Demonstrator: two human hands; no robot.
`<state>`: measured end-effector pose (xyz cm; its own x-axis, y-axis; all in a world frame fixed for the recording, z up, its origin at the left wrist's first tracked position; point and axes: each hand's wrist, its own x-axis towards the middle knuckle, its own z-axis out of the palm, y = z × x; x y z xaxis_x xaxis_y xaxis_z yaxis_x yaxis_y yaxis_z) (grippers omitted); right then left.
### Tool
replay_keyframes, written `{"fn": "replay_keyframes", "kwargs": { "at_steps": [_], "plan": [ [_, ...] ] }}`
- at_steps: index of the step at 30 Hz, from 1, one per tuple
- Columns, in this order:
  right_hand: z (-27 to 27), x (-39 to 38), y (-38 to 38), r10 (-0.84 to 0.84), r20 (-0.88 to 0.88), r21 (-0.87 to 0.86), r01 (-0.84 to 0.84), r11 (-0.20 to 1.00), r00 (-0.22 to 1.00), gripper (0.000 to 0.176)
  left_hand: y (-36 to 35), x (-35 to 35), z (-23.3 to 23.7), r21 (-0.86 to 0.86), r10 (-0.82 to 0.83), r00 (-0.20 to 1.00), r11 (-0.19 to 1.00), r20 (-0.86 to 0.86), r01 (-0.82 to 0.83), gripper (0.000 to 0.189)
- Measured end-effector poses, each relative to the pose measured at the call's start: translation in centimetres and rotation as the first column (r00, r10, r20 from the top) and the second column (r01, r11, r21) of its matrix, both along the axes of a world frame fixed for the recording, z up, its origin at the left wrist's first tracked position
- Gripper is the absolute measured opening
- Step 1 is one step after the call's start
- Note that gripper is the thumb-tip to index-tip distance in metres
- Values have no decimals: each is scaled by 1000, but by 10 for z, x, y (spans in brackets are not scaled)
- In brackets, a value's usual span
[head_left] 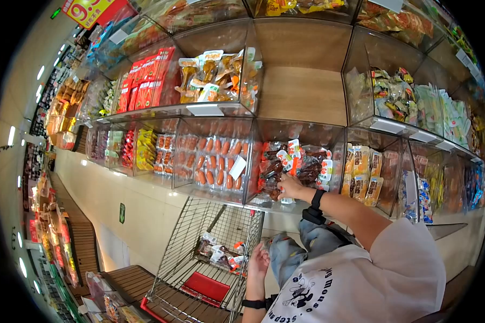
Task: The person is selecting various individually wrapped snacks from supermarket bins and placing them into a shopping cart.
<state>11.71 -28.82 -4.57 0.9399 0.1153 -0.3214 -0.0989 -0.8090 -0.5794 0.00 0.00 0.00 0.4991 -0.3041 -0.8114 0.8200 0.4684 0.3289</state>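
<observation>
The right hand (292,187) is inside the clear plastic shelf bin (302,134) on the lower shelf row, at its front edge. Its fingers are curled down onto the dark red-brown snack packets with white and orange labels (307,167). The grip looks closed over one packet's edge, but the fingertips are buried among the wrappers, so I cannot tell whether it really holds one. The heap lies directly under and just beyond this hand, towards the bin's back wall. The packets lie jumbled, their long sides pointing every way, with no common axis.

The right arm is stretched nearly straight from the shoulder, a black wristband (318,199) at the wrist and the palm turned down. This hand is much the nearer to the bin.

The left hand (259,259) hangs low and well apart from the shelf, just beside the near rim of the silver wire shopping cart (199,231). Its fingers are extended and slack, the grip released and holding nothing that shows. A black watch (253,304) sits on that wrist, and the forearm points up towards the cart.

In the cart, a few similar dark packets with white labels (218,253) lie on the wire, close to the left fingertips.

The neighbouring bin to the left holds rows of orange sausage packs (213,161). The one to the right holds yellow packets (361,172).
</observation>
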Motion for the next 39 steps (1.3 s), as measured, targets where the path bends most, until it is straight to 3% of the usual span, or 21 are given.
{"fn": "replay_keyframes", "kwargs": {
  "at_steps": [2,3,7,11,15,18,20,21,22,23,25,27,28,29,30,31,32,33,35,36,39],
  "plan": [
    [-6,-9,1,-20,97,25,18,1000,995,43,20,-19,8,14,24,1000,1000,-5,-24,27],
    [-13,11,-22,-7,102,-13,8,1000,995,41,11,-8,-21,-46,42,999,998,5,-42,27],
    [-29,12,-3,-43,121,153,25,988,992,37,60,-20,1,-5,87,996,996,18,-87,25],
    [-32,7,0,-47,166,64,37,997,985,37,77,-16,6,1,97,995,995,1,-97,25],
    [6,7,5,-2,131,6,1,1000,991,34,83,3,27,87,31,998,996,51,-35,27],
    [69,-1,-2,77,233,19,-83,996,970,32,75,20,52,301,-204,928,948,313,107,29],
    [140,-13,-2,266,431,-178,-208,962,862,29,49,39,77,526,-418,727,846,545,92,33],
    [170,-18,1,367,503,-283,-253,925,782,27,33,53,85,747,-654,434,662,619,-67,35],
    [193,-23,7,417,515,-279,-313,908,749,25,16,70,95,832,-850,122,458,513,-312,38],
    [213,-28,14,462,528,-274,-372,887,713,23,-13,88,125,803,-904,-65,406,422,-436,37],
    [229,-33,24,567,526,-346,-449,823,634,17,-54,107,147,830,-925,-243,371,291,-418,36],
    [242,-31,28,606,573,-452,-404,795,552,24,-82,117,123,937,-920,-262,331,293,-116,34],
    [237,-30,29,307,647,-187,-245,951,698,30,-93,120,107,851,-853,6,521,521,67,28],
    [226,-30,28,-23,624,91,-44,995,781,36,-104,124,88,682,-701,308,708,643,185,23],
    [202,-26,24,-337,672,203,273,940,660,49,-111,130,66,502,-513,413,853,752,145,16],
    [180,-21,21,-525,632,332,412,848,571,49,-119,132,55,245,-304,562,953,769,180,14],
    [161,-21,21,-643,155,608,441,661,750,47,-127,129,59,170,-262,724,965,638,199,15],
    [140,-22,25,-495,-344,748,551,369,798,45,-132,128,63,99,-225,851,974,474,202,17],
    [67,-28,39,-415,73,751,224,621,907,36,-150,122,19,72,-150,905,989,397,132,21],
    [58,-22,34,-408,-52,775,294,559,911,33,-149,123,15,45,-234,906,971,351,234,24],
    [45,-19,14,-377,-341,783,482,393,861,20,-154,124,-7,-21,-200,923,975,329,219,28]
  ]
}}
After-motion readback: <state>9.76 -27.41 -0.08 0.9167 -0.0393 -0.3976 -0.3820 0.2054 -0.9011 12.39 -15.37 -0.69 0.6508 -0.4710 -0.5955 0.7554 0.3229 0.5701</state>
